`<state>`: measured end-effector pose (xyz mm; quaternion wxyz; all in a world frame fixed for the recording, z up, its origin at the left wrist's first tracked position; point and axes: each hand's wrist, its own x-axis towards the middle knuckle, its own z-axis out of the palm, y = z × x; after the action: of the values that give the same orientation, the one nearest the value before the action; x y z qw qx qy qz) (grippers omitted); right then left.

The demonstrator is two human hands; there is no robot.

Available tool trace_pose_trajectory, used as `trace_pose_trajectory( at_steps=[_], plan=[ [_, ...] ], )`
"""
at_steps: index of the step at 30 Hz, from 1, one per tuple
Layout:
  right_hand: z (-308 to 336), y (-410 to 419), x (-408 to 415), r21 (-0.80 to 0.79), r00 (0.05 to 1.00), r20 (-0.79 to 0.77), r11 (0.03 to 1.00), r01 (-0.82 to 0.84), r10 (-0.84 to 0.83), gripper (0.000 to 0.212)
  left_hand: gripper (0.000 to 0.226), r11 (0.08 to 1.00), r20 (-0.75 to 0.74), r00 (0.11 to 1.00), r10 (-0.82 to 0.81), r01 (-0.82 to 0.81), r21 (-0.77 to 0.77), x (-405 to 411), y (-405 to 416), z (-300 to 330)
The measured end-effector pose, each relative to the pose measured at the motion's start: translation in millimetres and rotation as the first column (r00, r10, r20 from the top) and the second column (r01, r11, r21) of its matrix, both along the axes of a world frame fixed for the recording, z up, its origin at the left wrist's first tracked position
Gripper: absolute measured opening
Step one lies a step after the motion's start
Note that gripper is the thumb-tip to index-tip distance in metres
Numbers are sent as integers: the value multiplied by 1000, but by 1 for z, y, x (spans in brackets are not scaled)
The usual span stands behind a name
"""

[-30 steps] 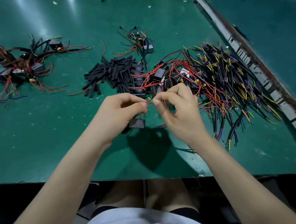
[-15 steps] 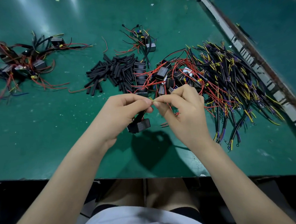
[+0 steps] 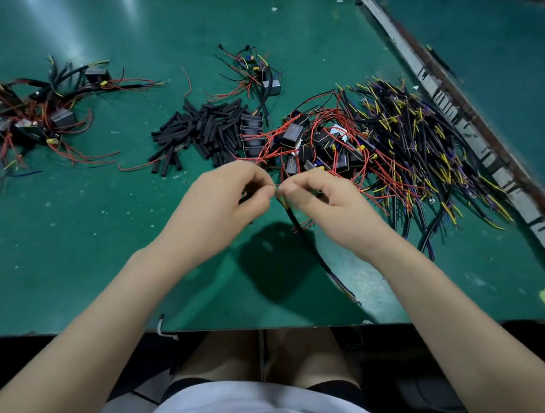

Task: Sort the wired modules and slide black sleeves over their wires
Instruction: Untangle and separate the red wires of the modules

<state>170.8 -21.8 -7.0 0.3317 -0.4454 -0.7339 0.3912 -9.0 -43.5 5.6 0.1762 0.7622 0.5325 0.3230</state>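
Far left on the green table (image 3: 77,248): tangle of wired modules (image 3: 36,120); loose black sleeves (image 3: 198,131) piled mid-table. Left hand (image 3: 224,205) and right hand (image 3: 328,203) meet fingertip to fingertip, both pinching thin wires, with 1 black sleeved lead (image 3: 311,245) hanging below. Unsorted module heap (image 3: 372,147) sits right.

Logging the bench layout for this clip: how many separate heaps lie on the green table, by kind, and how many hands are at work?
Heaps of wired modules: 3, at far left, small at top centre, large at right
Heaps of loose black sleeves: 1
Hands working: 2, left hand, right hand
Total: 6
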Motion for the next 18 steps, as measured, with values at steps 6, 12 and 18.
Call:
trace_pose_trajectory(
  at_steps=[6, 12, 18],
  plan=[
    [-8, 1, -3, -552, 991, -118, 834, -13, -63, 27, 19, 998, 184, 983, -26, 35, -44, -8, -3, -5],
    [-5, -4, -4, -592, 874, -481, 761, -265, -69, 23, 16, 992, 294, 955, 33, 4, -124, -8, -6, -17],
    [-10, -5, 4, -496, 923, -357, 867, -59, -142, 11, 15, 985, 322, 945, 54, 3, -173, 0, -6, -22]
  ],
)
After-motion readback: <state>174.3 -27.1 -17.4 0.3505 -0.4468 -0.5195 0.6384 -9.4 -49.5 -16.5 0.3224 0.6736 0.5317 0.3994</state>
